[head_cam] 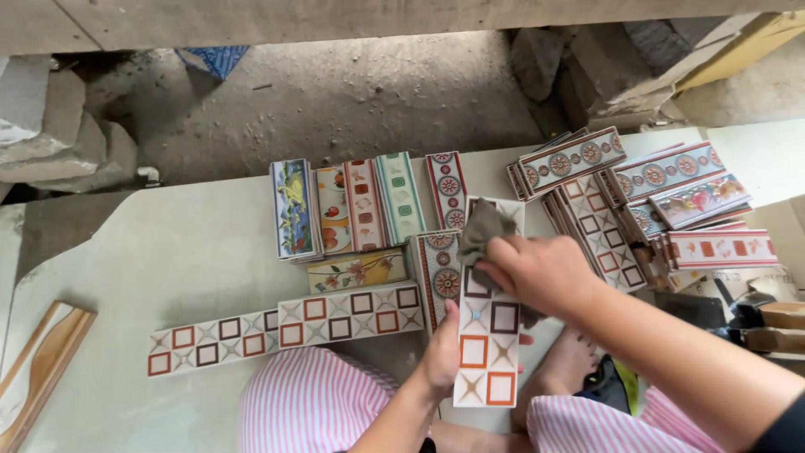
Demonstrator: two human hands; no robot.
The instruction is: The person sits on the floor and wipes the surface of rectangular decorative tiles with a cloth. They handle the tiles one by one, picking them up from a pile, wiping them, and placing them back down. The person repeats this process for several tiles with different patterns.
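My left hand (443,348) holds a long border tile (486,352) with red and brown squares by its left edge, standing lengthwise in front of me. My right hand (537,273) presses a grey-brown cloth (482,235) onto the upper part of that tile. Two matching square-pattern tiles (285,327) lie end to end on the pale board (168,252) to the left.
Rows of patterned tiles (360,205) stand side by side on the board; a jumbled heap of tiles (646,197) lies at the right. A floral tile (356,270) rests below the rows. A wooden moulding (38,369) is at the left. My striped trousers (310,403) and a bare foot (570,361) are below.
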